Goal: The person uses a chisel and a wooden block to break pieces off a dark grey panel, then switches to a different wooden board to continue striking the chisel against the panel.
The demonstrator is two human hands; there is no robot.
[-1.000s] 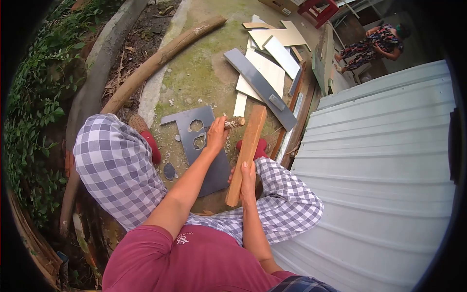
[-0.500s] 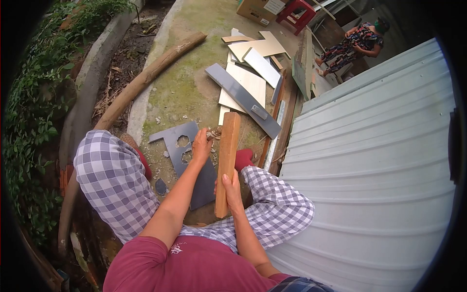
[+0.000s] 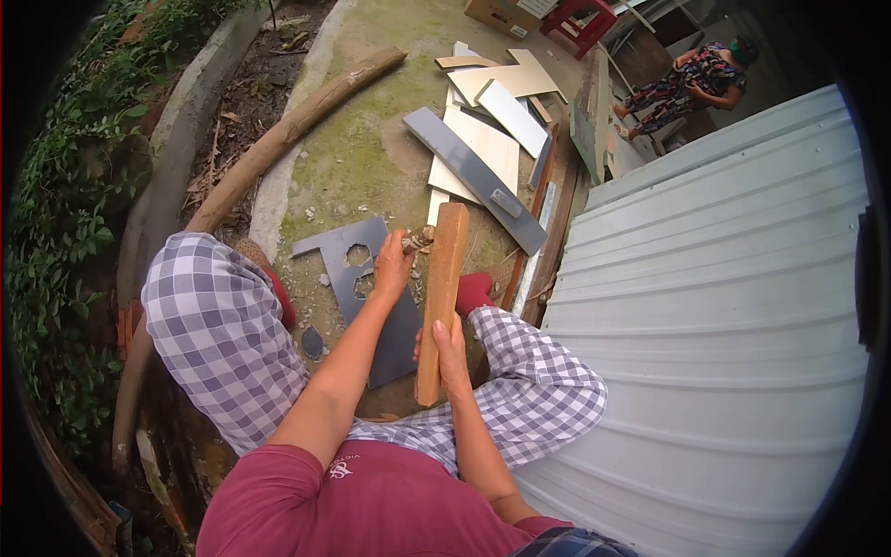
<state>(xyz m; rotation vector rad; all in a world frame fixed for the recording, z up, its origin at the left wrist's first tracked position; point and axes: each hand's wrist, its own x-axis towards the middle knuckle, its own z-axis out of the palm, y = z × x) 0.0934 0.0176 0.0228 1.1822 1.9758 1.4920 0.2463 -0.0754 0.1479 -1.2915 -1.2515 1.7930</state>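
Note:
My left hand [image 3: 394, 267] is closed round a short, knobby brown thing [image 3: 419, 239] whose kind I cannot make out. It lies close to the far end of a thick wooden block [image 3: 444, 278]. Fingers wrapped about its near part, my right hand [image 3: 449, 353] holds that block lengthwise. Under my left arm, between my legs, rests a dark grey board [image 3: 397, 348] with two ragged holes and a notched corner. Small broken chips surround it on the ground, and a dark scrap [image 3: 312, 343] lies beside my leg.
Ahead lies a pile of pale boards [image 3: 501, 158] with a grey plank [image 3: 473, 176] across it. A long log [image 3: 297, 125] stretches along the left. Corrugated metal sheeting [image 3: 705, 278] fills the right. Farther off are a red stool [image 3: 580, 28], a carton [image 3: 506, 14] and another person [image 3: 696, 84].
My view has shifted slightly. The wooden block has tilted a little, its far end leaning rightward. Both hands keep their grip, and the left has turned slightly with the brown thing.

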